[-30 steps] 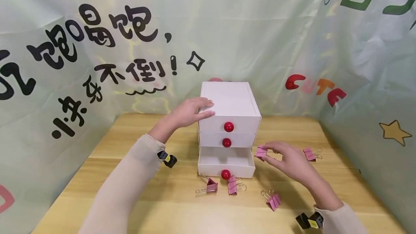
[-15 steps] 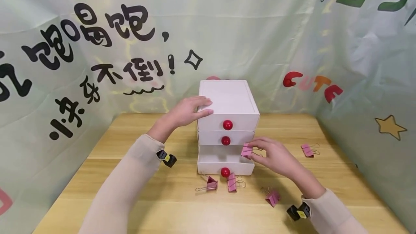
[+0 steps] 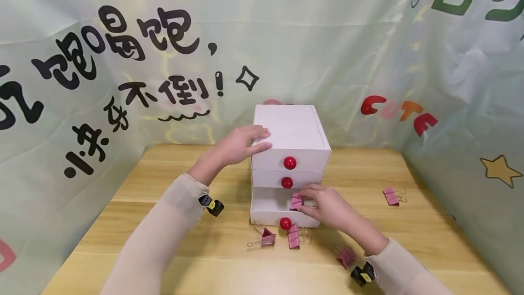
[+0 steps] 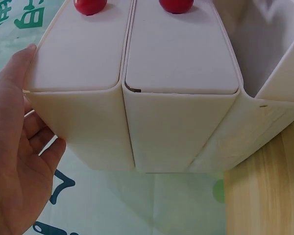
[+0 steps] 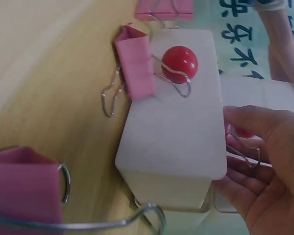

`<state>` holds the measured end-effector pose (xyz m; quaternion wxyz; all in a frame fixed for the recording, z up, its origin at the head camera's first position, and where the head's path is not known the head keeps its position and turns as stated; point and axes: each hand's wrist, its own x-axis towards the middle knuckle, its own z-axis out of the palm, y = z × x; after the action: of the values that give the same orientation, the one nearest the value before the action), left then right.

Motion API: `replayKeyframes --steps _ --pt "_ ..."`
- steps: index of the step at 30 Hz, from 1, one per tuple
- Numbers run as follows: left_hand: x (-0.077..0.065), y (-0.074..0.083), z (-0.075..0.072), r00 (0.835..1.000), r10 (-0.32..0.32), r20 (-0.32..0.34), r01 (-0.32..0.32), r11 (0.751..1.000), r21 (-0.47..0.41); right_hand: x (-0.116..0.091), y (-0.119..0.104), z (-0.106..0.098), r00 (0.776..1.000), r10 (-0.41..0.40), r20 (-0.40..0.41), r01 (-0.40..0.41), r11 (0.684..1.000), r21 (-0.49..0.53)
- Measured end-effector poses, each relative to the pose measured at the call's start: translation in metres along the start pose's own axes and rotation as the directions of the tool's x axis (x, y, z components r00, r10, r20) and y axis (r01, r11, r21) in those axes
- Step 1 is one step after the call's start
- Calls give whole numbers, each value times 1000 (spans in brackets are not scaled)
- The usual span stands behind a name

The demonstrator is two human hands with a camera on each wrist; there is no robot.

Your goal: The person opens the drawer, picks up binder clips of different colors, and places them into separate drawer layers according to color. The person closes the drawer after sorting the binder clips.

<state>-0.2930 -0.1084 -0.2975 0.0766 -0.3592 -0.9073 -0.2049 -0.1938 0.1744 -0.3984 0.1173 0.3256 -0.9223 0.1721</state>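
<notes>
A white drawer unit (image 3: 290,126) with red round knobs stands on the table, its bottom drawer (image 3: 262,218) pulled out. My left hand (image 3: 235,144) rests on the unit's top left edge, fingers extended; the left wrist view shows the hand (image 4: 19,147) against the unit's side. My right hand (image 3: 327,206) pinches a pink binder clip (image 3: 296,201) by thumb and fingers, in the opening of the bottom drawer. In the right wrist view, the drawer front mostly hides that clip, with a wire handle (image 5: 245,152) showing by the fingers.
Two pink binder clips, a left one (image 3: 268,237) and a right one (image 3: 294,236), lie before the drawer. Another clip (image 3: 345,257) lies near my right wrist, and one more clip (image 3: 392,196) farther right. A printed cloth (image 3: 319,49) hangs behind the wooden table (image 3: 221,267).
My right hand has carried the pink binder clip leftward, from beside the drawer unit to inside the bottom drawer's opening. The left hand has stayed on the unit.
</notes>
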Motion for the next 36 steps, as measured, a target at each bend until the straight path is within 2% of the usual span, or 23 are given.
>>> replayKeyframes --steps 8,12,17,21,29,36 --pt "-2 3 0 1000 2 -7 -2 1000 -25 2 3 5 999 2 39 -3 1000 25" --pt "-1 3 -2 1000 5 -31 -6 999 -34 3 6 -3 999 13 33 -15 999 51" --pt "1 4 -5 1000 7 -27 -7 1000 -17 0 5 -17 999 45 -2 -44 996 79" --pt "3 5 -7 1000 8 -23 -8 1000 -12 -7 2 -23 1000 0 -30 2 996 84" --pt "-3 1 -3 1000 5 -18 -5 1000 -7 -28 -9 -19 996 -94 -15 95 987 129" --pt "-4 2 2 1000 1 -24 -1 1000 -18 -41 -15 -15 986 -136 97 120 980 158"
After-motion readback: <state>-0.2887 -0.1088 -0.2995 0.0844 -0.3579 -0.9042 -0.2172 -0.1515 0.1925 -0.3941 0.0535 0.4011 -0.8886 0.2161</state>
